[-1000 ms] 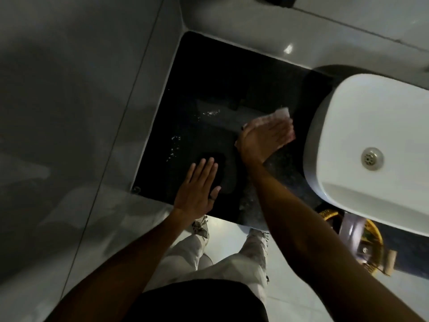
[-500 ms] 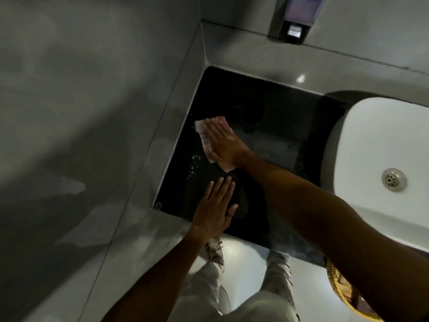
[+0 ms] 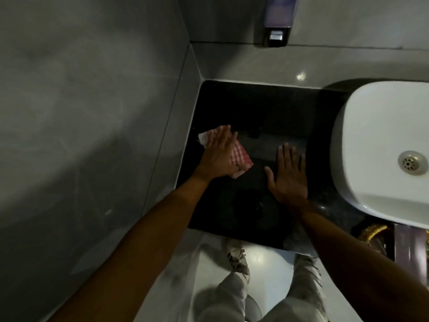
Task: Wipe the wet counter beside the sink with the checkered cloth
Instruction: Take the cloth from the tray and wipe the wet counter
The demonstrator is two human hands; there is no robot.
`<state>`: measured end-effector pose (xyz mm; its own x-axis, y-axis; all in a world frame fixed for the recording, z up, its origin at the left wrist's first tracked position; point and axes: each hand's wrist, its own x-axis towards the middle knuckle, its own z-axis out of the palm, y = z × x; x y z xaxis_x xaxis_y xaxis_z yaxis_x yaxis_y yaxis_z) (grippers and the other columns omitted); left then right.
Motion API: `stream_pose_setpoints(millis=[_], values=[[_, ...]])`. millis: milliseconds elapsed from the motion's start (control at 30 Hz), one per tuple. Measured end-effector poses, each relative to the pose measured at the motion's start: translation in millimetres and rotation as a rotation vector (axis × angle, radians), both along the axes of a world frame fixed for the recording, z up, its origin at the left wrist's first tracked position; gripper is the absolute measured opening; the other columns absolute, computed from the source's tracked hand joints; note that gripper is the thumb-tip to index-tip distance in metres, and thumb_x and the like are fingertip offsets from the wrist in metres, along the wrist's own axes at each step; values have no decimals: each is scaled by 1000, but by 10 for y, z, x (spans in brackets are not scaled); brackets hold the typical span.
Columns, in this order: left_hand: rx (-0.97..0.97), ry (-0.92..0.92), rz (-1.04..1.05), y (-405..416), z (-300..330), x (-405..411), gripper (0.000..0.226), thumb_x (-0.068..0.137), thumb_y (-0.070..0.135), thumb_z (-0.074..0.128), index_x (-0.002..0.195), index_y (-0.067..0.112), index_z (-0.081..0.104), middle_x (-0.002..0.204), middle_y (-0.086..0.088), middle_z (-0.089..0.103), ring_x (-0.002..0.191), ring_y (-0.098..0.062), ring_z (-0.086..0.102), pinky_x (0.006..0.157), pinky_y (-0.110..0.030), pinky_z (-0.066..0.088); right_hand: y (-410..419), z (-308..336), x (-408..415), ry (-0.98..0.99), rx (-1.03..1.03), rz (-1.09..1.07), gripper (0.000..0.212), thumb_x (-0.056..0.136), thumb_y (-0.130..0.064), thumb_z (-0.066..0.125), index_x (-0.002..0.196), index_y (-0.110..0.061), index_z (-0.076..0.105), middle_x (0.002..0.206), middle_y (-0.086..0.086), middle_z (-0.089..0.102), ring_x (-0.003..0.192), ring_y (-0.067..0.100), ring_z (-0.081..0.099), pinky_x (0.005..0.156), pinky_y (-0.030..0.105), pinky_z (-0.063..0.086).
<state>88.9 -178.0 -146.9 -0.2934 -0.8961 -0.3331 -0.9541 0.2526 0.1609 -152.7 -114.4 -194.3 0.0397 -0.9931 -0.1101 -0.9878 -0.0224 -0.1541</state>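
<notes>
The red-and-white checkered cloth [image 3: 240,155] lies on the black counter [image 3: 255,108] near its left edge. My left hand [image 3: 218,156] presses flat on it with fingers stretched toward the wall, and cloth corners stick out beyond the fingertips and by the thumb. My right hand [image 3: 289,175] rests palm down on the bare counter to the right of the cloth, fingers spread and holding nothing. The white sink [image 3: 376,140] stands just right of that hand. The dark surface shows dim reflections, and I make out no water drops on it.
Grey tiled walls [image 3: 92,112] close the counter in on the left and at the back. A soap dispenser [image 3: 277,22] hangs on the back wall. The sink's metal drain [image 3: 412,162] shows at far right. Below the counter's front edge are my shoes [image 3: 236,259] and a gold-rimmed object [image 3: 371,231].
The cloth went from my right hand to my left. My right arm, which reached across to the left side, has uncrossed and now rests near the sink. The view shifted down the counter.
</notes>
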Motion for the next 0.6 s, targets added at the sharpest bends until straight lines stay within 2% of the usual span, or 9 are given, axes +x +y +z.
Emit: stream_pose_setpoints(millis=[133, 233, 300, 367, 467, 600], values=[[-37, 34, 190, 146, -142, -106, 126, 76, 85, 53, 165, 7, 10, 174, -19, 1, 161, -40, -5, 129, -57, -6, 10, -41, -8, 4, -37, -2, 78, 103, -59, 27, 164, -11, 20, 174, 11, 17, 162, 30, 14, 132, 50, 6], [-81, 15, 388, 352, -153, -120, 115, 82, 79, 47, 164, 6, 15, 173, -21, 8, 160, -44, 2, 128, -60, -1, 6, -11, 10, -9, -32, -1, 77, 103, -59, 27, 164, -12, 20, 174, 10, 16, 162, 30, 13, 132, 50, 5], [-95, 21, 490, 507, -151, -101, 104, 86, 68, 47, 164, 7, 15, 173, -21, 7, 160, -45, 2, 127, -63, 1, -5, 2, 1, -9, -33, -6, 77, 103, -59, 27, 164, -12, 18, 174, 10, 15, 162, 29, 12, 131, 50, 6], [-74, 32, 554, 716, -147, -33, 98, 88, 62, 43, 164, 7, 14, 173, -21, 6, 160, -45, 1, 126, -64, 2, -3, 30, 5, -25, -20, -7, 77, 103, -58, 27, 164, -12, 18, 174, 10, 14, 162, 29, 11, 131, 50, 8], [-49, -5, 629, 1105, -163, 50, 96, 88, 64, 23, 164, 7, 12, 173, -22, 3, 160, -43, -1, 126, -65, 2, 12, 55, 14, -33, -5, -11, 77, 104, -57, 27, 165, -11, 18, 174, 11, 13, 162, 29, 10, 132, 52, 9], [-57, -3, 701, 1706, -137, 81, 92, 90, 61, 23, 165, 8, 11, 173, -22, 5, 160, -43, 2, 126, -65, 5, 31, 118, 23, -31, 38, 0, 78, 103, -58, 24, 165, -12, 15, 175, 10, 9, 163, 28, 7, 132, 52, 7]])
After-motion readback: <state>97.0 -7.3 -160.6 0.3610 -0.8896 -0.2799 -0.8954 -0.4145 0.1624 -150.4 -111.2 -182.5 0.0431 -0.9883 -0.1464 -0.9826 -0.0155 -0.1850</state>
